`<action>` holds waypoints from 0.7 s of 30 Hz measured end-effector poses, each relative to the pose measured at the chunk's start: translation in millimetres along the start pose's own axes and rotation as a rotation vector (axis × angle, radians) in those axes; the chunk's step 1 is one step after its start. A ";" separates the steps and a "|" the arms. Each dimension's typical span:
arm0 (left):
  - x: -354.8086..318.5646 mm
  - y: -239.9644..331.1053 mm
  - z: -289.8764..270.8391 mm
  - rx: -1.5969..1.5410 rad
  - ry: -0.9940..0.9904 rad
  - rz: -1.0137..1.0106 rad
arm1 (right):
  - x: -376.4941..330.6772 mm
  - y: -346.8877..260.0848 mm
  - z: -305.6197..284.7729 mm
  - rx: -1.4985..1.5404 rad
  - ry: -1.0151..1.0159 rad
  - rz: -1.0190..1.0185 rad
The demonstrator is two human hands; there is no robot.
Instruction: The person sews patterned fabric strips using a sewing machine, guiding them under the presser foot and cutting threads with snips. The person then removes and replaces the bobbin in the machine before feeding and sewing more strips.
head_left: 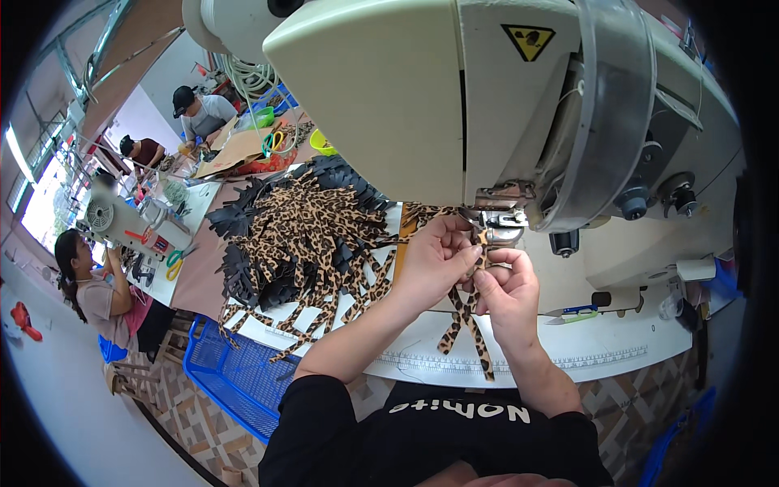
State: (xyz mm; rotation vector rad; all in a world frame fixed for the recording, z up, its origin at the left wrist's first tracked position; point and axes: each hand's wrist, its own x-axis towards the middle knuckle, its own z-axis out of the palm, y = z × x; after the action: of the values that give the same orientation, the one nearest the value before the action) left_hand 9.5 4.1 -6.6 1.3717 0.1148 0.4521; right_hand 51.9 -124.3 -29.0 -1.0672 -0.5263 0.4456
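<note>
My left hand [434, 260] and my right hand [507, 288] pinch a leopard-print strip piece [469, 329] together, right under the presser foot [497, 226] of a large cream sewing machine [454, 97]. The piece's loose ends hang down over the front edge of the white table [600, 349]. Both hands' fingertips meet at the top of the piece, close to the needle area.
A big pile of leopard-print and black strip pieces [304, 243] lies left of my hands. A blue plastic crate [231, 373] stands on the floor below. A blue-handled tool [576, 312] rests at the right. Other people [97, 292] work at tables at the far left.
</note>
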 end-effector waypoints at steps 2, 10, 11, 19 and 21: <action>1.8 1.7 -1.2 0.008 -0.007 -0.011 | 2.2 -2.7 0.4 0.026 -0.028 0.027; 7.5 1.1 -2.3 0.031 -0.003 -0.033 | 8.5 -2.1 2.2 0.064 -0.023 -0.023; 8.1 0.1 -2.7 0.031 -0.004 -0.034 | 8.3 -1.5 2.0 0.064 -0.007 -0.012; -19.3 2.4 -12.1 0.699 -0.067 0.275 | -12.3 3.8 -8.8 -0.100 -0.016 0.003; -27.0 4.2 -13.8 0.717 -0.111 0.233 | -21.6 5.3 -12.6 -0.253 -0.018 0.027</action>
State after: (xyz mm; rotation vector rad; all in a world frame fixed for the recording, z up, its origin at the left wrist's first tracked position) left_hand -20.8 7.1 -10.3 2.1257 0.0230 0.5543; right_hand 41.8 -143.4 -42.7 -1.3147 -0.5959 0.4205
